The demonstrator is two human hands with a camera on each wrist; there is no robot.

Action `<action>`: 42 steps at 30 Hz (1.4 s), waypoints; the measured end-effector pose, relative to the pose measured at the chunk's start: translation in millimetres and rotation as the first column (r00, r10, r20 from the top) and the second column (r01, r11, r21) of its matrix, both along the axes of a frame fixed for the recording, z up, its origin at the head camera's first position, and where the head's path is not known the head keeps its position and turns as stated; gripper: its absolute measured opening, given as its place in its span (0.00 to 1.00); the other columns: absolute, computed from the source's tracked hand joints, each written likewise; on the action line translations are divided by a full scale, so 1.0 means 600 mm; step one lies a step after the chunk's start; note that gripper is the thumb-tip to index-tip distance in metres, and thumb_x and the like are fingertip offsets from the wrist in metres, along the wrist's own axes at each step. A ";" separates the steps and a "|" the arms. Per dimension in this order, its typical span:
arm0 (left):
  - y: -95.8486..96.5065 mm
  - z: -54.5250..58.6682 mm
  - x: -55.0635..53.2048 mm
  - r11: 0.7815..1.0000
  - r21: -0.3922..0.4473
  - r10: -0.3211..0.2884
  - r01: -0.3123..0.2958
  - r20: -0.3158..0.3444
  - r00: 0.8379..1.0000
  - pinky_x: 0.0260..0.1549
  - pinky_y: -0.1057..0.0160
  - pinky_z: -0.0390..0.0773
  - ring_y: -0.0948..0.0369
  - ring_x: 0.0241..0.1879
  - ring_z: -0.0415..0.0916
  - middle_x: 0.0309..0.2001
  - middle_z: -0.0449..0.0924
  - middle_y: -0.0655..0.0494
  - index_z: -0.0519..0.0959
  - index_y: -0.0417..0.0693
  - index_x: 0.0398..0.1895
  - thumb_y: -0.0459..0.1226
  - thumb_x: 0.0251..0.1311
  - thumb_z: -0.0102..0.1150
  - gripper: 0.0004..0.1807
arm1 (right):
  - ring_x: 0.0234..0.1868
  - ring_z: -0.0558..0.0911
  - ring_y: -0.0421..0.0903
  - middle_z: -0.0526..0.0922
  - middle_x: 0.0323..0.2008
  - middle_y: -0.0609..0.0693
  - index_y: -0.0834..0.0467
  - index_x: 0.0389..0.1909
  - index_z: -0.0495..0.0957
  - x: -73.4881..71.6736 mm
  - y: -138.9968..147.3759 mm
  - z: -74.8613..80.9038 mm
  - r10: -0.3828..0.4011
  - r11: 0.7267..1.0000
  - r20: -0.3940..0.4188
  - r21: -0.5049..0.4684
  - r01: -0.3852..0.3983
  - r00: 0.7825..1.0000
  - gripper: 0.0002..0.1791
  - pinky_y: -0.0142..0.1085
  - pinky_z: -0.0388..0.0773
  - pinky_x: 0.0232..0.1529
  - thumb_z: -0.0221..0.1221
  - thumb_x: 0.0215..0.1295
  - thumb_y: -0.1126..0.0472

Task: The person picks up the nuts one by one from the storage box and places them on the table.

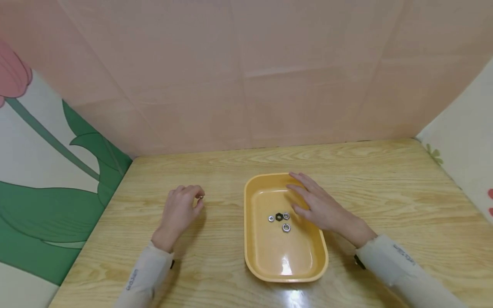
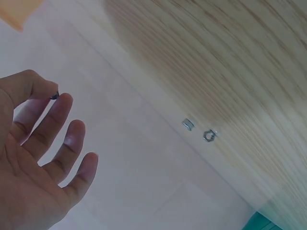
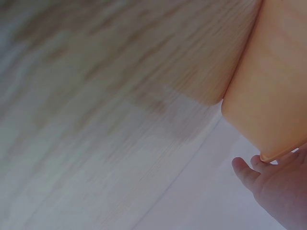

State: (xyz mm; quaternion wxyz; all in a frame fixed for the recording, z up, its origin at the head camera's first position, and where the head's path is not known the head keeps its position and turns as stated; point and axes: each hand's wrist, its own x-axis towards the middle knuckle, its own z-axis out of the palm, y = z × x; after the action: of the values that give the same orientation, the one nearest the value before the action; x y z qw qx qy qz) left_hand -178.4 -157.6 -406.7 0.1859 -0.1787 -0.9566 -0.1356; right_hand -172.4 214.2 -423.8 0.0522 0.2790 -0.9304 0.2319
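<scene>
My left hand [image 1: 181, 209] is raised over the table, left of the yellow tray [image 1: 248, 252]. Between its thumb and index finger it pinches a small metal nut [image 2: 54, 96], mostly covered by the fingertips. Two silver nuts [image 2: 209, 135] lie on the table in the left wrist view; the left hand hides them in the head view. My right hand [image 1: 317, 205] reaches over the tray's right rim, fingers spread and holding nothing. Inside the tray lie several nuts, among them a dark one [image 1: 279, 217] and a larger silver one [image 1: 286, 228].
The wood-grain table [image 1: 385, 192] ends at a pinkish wall covering [image 1: 246, 107] at the back. A panel with a green leaf print [image 1: 46, 214] borders the left side, and a white patterned panel [image 1: 466, 141] the right.
</scene>
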 end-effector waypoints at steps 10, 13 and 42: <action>-0.014 0.003 -0.003 0.999 -0.012 0.040 -0.040 0.024 0.999 0.38 0.52 0.75 0.54 0.33 0.78 0.32 0.87 0.53 0.84 0.46 0.34 0.30 0.51 0.70 0.07 | 0.76 0.54 0.66 0.58 0.75 0.62 0.65 0.64 0.71 0.000 0.001 -0.001 -0.006 1.000 -0.030 -0.007 0.006 1.000 0.27 0.62 0.54 0.72 0.60 0.66 0.59; -0.018 0.001 -0.005 0.999 -0.015 0.046 -0.045 0.024 0.999 0.37 0.52 0.75 0.54 0.33 0.78 0.32 0.87 0.53 0.84 0.46 0.34 0.30 0.52 0.70 0.07 | 0.76 0.54 0.66 0.57 0.75 0.62 0.65 0.65 0.71 -0.001 0.001 -0.001 -0.003 1.000 -0.021 -0.006 0.003 1.000 0.27 0.62 0.54 0.73 0.60 0.66 0.60; -0.064 -0.013 -0.010 0.996 -0.028 0.084 -0.085 -0.008 0.996 0.32 0.51 0.75 0.52 0.29 0.78 0.30 0.87 0.51 0.84 0.46 0.32 0.30 0.50 0.70 0.06 | 0.75 0.54 0.67 0.57 0.76 0.61 0.65 0.65 0.71 -0.004 -0.004 -0.006 -0.001 1.000 -0.021 -0.004 0.001 1.000 0.27 0.62 0.54 0.72 0.60 0.67 0.59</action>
State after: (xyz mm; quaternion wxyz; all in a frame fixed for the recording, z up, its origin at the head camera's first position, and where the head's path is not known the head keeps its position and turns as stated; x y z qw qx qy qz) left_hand -184.3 -196.1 -414.2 0.1922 -0.1411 -0.9645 -0.1136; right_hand -174.5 212.0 -427.1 0.0626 0.2806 -0.9295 0.2309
